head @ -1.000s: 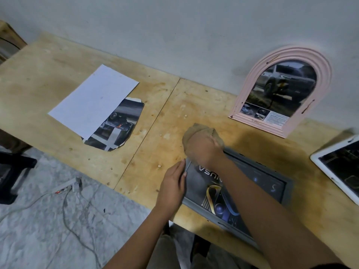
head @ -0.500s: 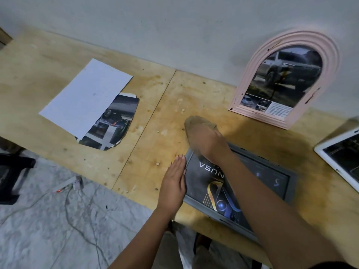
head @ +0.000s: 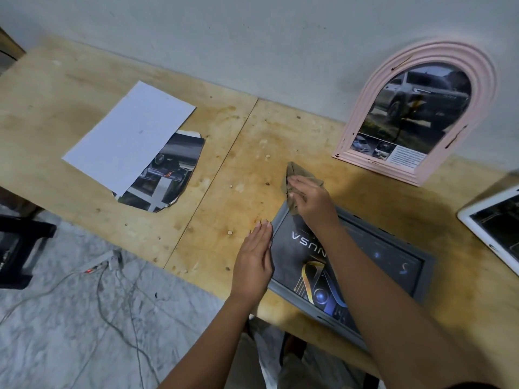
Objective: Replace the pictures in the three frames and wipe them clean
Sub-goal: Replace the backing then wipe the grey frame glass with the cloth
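With the left hand (head: 252,262), fingers straight together, bracing the grey frame (head: 427,266), the right hand (head: 313,204), fingers clamped on the cloth (head: 295,174), should sweep evenly.

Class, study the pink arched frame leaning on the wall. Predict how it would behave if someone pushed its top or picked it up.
The pink arched frame probably tips easily: it stands tilted on its narrow bottom edge, only leaning on the wall. It likely stays stiff when lifted, since its ridged moulding looks rigid.
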Available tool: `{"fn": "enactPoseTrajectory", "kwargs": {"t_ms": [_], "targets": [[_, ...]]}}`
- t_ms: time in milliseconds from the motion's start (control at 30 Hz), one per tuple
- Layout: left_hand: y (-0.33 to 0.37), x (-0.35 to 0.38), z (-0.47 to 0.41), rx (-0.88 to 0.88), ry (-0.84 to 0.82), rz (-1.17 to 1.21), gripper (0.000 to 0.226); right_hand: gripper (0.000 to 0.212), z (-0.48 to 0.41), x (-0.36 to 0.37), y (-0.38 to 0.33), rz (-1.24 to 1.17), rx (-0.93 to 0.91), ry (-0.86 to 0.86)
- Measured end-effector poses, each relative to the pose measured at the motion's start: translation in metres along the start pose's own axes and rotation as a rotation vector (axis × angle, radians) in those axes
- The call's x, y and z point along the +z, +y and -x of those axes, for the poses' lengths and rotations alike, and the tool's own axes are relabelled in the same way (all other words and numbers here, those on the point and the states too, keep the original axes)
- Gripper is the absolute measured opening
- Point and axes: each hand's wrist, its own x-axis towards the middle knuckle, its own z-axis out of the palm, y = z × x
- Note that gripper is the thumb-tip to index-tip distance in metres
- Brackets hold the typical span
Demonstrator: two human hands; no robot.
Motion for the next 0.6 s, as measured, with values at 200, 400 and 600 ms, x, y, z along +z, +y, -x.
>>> {"fn": "enactPoseTrajectory", "kwargs": {"t_ms": [200,400,600], "targets": [[0.001,0.0,0.001,0.012,-0.003,0.0,0.05,0.034,0.004,-0.011,0.006,0.039,0.064,0.059],[0.003,-0.002,0.001,0.012,0.005,0.014,0.051,0.02,0.022,-0.037,0.004,0.063,0.165,0.056],[0.006,-0.005,0.001,0.014,0.007,0.015,0.054,0.026,0.056,-0.057,0.033,0.16,0.271,0.098]]}}
